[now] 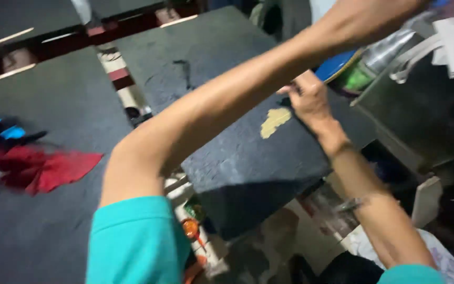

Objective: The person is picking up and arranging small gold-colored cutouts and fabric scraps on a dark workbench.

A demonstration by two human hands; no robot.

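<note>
Head view. Landmark: dark grey counter (227, 158) with a pale yellow patch (275, 121) worn into its surface.

Right hand (307, 100): just above and right of the yellow patch, near the counter's far right edge; grip narrow, fingertips pinched at something small and dark that is too blurred to name.

Left hand: out of frame; only the left arm (227, 100) shows, stretched across the counter above the patch toward the upper right, with a teal sleeve (132, 236) at the shoulder. Its grip cannot be seen.

Blue-rimmed disc (334, 66): just beyond the right hand, off the counter's right edge.

Red cloth (43, 168): well left of the patch, on a neighbouring dark counter (53, 105).
</note>
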